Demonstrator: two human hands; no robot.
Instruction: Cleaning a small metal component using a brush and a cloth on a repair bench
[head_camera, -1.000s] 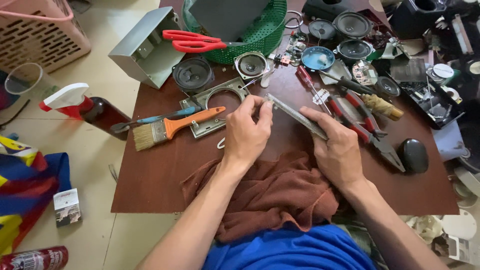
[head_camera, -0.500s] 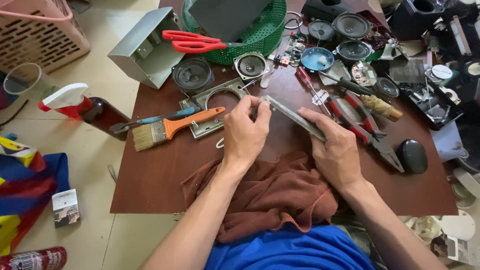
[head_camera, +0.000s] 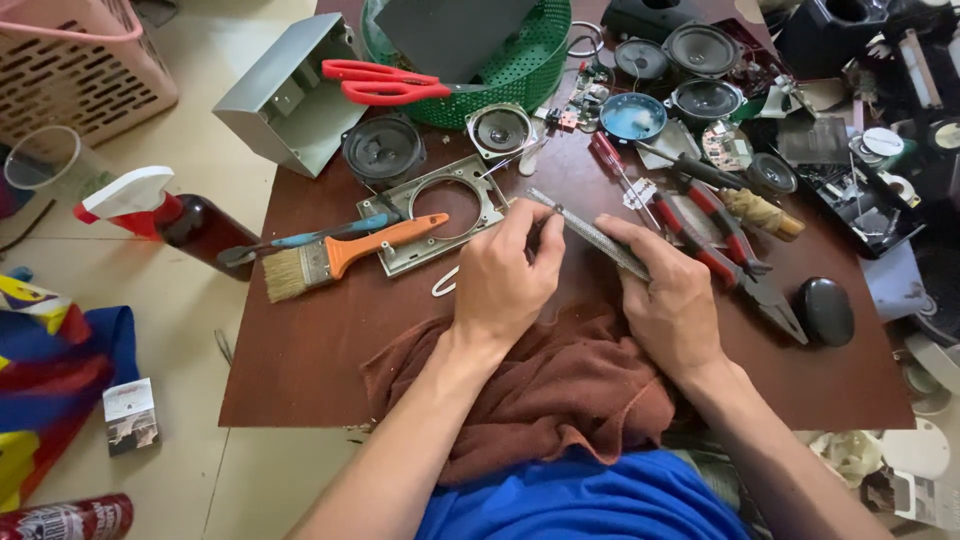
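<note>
Floor left of brown board (head_camera: 330, 370): small white-and-grey packet (head_camera: 130, 415).

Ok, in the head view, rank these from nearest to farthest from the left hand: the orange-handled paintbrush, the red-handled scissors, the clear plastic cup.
From the left hand:
1. Orange-handled paintbrush, on the brown board just to its left.
2. Red-handled scissors, farther up, on the green basket's rim.
3. Clear plastic cup, far left, on the floor off the board.

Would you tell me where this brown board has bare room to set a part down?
Free: board below the paintbrush, left of the cloth; also below the black oval. Crowded: the far edge, speakers and pliers.
</note>
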